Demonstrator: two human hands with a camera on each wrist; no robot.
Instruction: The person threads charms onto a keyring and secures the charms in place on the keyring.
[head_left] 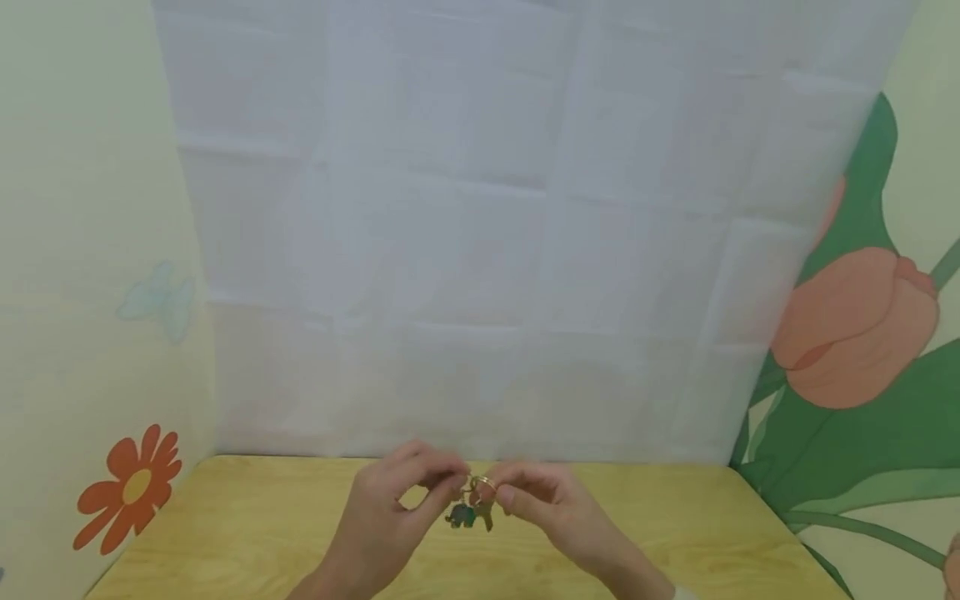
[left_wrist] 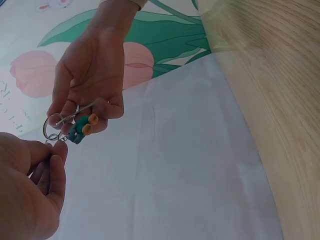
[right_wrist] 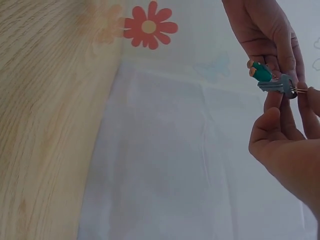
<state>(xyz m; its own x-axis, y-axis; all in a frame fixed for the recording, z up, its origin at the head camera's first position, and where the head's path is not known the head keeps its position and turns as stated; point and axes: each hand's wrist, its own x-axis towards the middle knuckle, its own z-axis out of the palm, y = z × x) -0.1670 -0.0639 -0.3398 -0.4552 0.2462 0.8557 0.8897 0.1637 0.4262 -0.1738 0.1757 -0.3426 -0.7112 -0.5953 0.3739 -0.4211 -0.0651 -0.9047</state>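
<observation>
Above the table, both hands hold a metal key ring [head_left: 482, 482] between them. The fingertips of my left hand [head_left: 393, 505] pinch the small chain end beside the ring. A little elephant charm [head_left: 462, 516], dark teal with orange feet in the left wrist view, dangles just under those fingertips. My right hand [head_left: 558, 504] pinches the ring's other side between thumb and fingers. A key [right_wrist: 272, 86] hangs on the ring next to the charm in the right wrist view. Fingers partly hide where the ring and chain join.
Beneath the hands lies a wood-grain tabletop [head_left: 247, 533]. A creased white cloth [head_left: 480, 250] hangs behind it. Side panels show a red flower [head_left: 135, 487] at left and a pink tulip [head_left: 855, 333] at right.
</observation>
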